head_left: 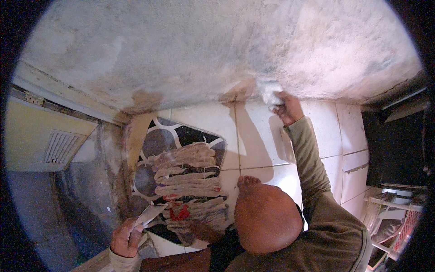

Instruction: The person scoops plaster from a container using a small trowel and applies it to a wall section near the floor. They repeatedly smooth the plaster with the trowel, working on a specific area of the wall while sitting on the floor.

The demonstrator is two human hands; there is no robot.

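Observation:
My right hand (289,109) is closed on a white crumpled piece (271,94), cloth or plastic, I cannot tell which. It presses this against the foot of the blotchy, whitish wall (190,54), just above the floor tiles. At the lower left, my left hand (127,238) grips a flat pale piece (153,214) that widens like a scraper blade. Its handle end is hidden in the fingers. That piece is held over the left edge of a patterned black, grey and white mat (158,138).
A striped, ribbed rag rug (186,181) with red patches lies bunched on the mat. White tiles (253,158) cover the floor around my bent knee (267,220). A yellowish door with a slatted vent (65,146) stands left; a rack with red mesh (403,231) stands right.

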